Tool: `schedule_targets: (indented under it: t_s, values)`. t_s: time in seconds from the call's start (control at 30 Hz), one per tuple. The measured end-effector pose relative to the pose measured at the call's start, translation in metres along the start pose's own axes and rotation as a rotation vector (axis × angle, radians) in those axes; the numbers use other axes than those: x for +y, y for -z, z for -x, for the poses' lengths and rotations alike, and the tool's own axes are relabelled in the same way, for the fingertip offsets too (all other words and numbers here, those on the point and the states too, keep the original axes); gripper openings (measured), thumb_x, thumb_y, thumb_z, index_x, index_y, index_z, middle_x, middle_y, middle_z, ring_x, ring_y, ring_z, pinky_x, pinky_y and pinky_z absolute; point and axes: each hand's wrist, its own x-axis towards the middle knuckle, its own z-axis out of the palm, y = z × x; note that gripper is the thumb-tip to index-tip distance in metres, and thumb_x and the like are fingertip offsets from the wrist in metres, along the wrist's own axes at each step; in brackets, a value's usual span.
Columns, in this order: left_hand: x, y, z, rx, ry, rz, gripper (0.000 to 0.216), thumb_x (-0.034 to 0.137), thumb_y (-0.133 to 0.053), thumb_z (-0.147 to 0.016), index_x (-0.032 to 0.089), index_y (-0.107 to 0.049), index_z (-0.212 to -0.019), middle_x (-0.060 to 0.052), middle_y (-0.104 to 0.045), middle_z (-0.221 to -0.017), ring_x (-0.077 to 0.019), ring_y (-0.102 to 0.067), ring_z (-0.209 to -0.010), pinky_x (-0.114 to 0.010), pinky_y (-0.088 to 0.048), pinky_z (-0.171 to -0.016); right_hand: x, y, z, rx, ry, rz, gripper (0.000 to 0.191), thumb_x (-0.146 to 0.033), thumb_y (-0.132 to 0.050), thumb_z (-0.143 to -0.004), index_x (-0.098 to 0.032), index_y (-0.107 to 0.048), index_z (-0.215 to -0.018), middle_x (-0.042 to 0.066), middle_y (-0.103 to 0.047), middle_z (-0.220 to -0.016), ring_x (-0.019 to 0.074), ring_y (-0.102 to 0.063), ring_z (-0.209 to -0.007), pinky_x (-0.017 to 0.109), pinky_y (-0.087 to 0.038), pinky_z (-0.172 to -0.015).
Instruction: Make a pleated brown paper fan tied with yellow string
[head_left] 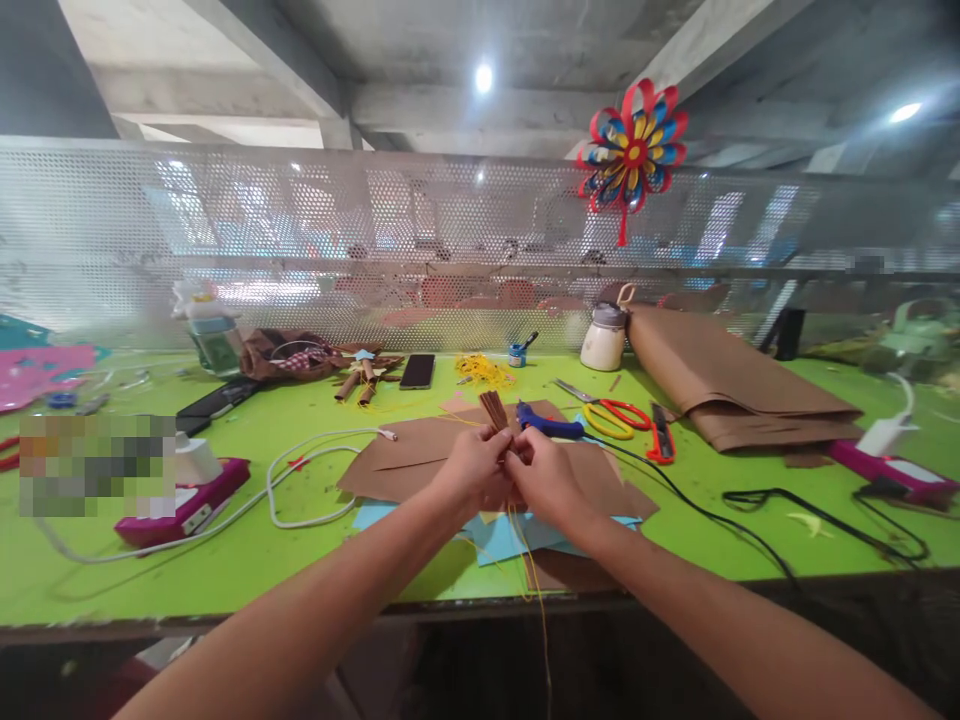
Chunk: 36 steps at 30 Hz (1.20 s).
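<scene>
Both hands meet over a pile of brown paper sheets (420, 445). My left hand (476, 465) is closed round the lower end of a small bundle of brown paper strips (493, 408), whose fanned top points away from me. My right hand (541, 470) pinches at the same spot, its fingertips touching the left ones. A thin yellow string (541, 620) runs from between the hands over the table edge; its upper end is hidden by the fingers. Light blue paper (502, 540) lies under the brown sheets. Just beyond my right hand rests a blue glue gun (551, 424).
Scissors (611, 412) and an orange-red utility knife (661, 435) lie to the right, before a large folded brown paper (735, 385). A white cable (274, 490) loops left, by a purple power strip (187, 510). Yellow string (484, 372), a phone (417, 371) and a jar (604, 340) stand behind.
</scene>
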Motion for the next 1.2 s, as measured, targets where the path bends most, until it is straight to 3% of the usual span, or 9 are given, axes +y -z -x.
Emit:
schedule_targets:
  t_s: [0.27,0.37,0.47,0.57,0.67,0.73,0.8,0.87,1.2]
  values:
    - [0.003,0.014,-0.001,-0.087,0.01,0.103,0.008,0.014,-0.051,-0.082,0.012,-0.052,-0.074,-0.003,-0.059,-0.06,-0.0114,-0.058,-0.053,-0.022,-0.048,-0.056,-0.009,0.01,0.011,-0.124,0.184,0.218,0.012,-0.027,-0.053,-0.079,-0.018,-0.062,-0.081,0.005,-0.066,-0.076,0.0167,-0.06,-0.068,0.026,-0.045,-0.061]
    - [0.014,0.023,0.001,-0.138,0.056,0.072,0.005,0.016,-0.048,-0.085,0.013,-0.05,-0.082,-0.004,-0.061,-0.065,-0.0135,-0.061,-0.057,-0.027,-0.051,-0.058,-0.017,0.028,-0.001,0.003,0.262,0.3,0.017,-0.027,-0.051,-0.08,-0.018,-0.064,-0.073,0.006,-0.065,-0.076,0.0163,-0.059,-0.068,0.028,-0.045,-0.066]
    - [0.022,0.03,0.005,-0.251,0.079,0.025,0.005,0.018,-0.045,-0.087,0.014,-0.048,-0.087,-0.005,-0.06,-0.068,-0.015,-0.062,-0.06,-0.029,-0.051,-0.058,-0.018,0.044,-0.032,0.088,0.325,0.211,0.018,-0.023,-0.05,-0.078,-0.016,-0.065,-0.085,0.008,-0.066,-0.086,0.0169,-0.059,-0.075,0.03,-0.047,-0.071]
    - [0.023,0.03,0.008,-0.336,0.073,-0.05,0.01,0.023,-0.048,-0.086,0.014,-0.048,-0.088,-0.004,-0.059,-0.07,-0.0102,-0.056,-0.053,-0.018,-0.041,-0.047,-0.013,0.05,-0.064,-0.048,0.274,0.053,0.042,-0.018,-0.056,-0.07,-0.015,-0.057,-0.112,0.012,-0.059,-0.114,0.0199,-0.057,-0.098,0.031,-0.049,-0.075]
    - [0.019,0.029,0.011,-0.38,0.067,-0.106,0.018,0.031,-0.052,-0.085,0.014,-0.049,-0.09,-0.002,-0.056,-0.068,-0.0062,-0.049,-0.049,-0.015,-0.032,-0.043,-0.007,0.048,-0.076,-0.338,0.2,-0.193,0.059,-0.017,-0.062,-0.066,-0.02,-0.049,-0.124,0.01,-0.055,-0.123,0.0187,-0.054,-0.106,0.03,-0.048,-0.078]
    - [0.017,0.029,0.012,-0.392,0.062,-0.113,0.021,0.034,-0.053,-0.084,0.015,-0.049,-0.092,0.0,-0.054,-0.069,-0.005,-0.046,-0.049,-0.015,-0.031,-0.046,-0.003,0.043,-0.073,-0.48,0.115,-0.343,0.047,-0.023,-0.065,-0.069,-0.02,-0.056,-0.115,0.009,-0.062,-0.109,0.0158,-0.059,-0.09,0.027,-0.049,-0.071]
    - [0.017,0.03,0.014,-0.382,0.053,-0.107,0.021,0.035,-0.053,-0.084,0.015,-0.05,-0.093,0.001,-0.052,-0.07,-0.0042,-0.044,-0.051,-0.015,-0.031,-0.048,0.001,0.038,-0.065,-0.532,0.034,-0.42,0.026,-0.031,-0.064,-0.073,-0.016,-0.064,-0.094,0.006,-0.065,-0.087,0.0127,-0.059,-0.072,0.025,-0.047,-0.063]
    - [0.02,0.033,0.016,-0.374,0.043,-0.1,0.02,0.035,-0.051,-0.085,0.016,-0.05,-0.091,0.002,-0.05,-0.07,-0.0039,-0.043,-0.052,-0.015,-0.03,-0.048,0.005,0.033,-0.058,-0.554,-0.008,-0.449,0.023,-0.036,-0.062,-0.076,-0.013,-0.064,-0.079,0.003,-0.062,-0.073,0.0109,-0.056,-0.065,0.024,-0.045,-0.06]
    - [0.025,0.041,0.018,-0.311,-0.043,-0.082,0.025,0.036,-0.047,-0.088,0.013,-0.054,-0.084,0.0,-0.048,-0.071,-0.0056,-0.046,-0.06,-0.016,-0.034,-0.053,-0.001,0.023,-0.04,-0.598,-0.14,-0.556,0.025,-0.04,-0.061,-0.078,-0.015,-0.059,-0.076,0.005,-0.065,-0.081,0.0129,-0.059,-0.071,0.027,-0.045,-0.065]
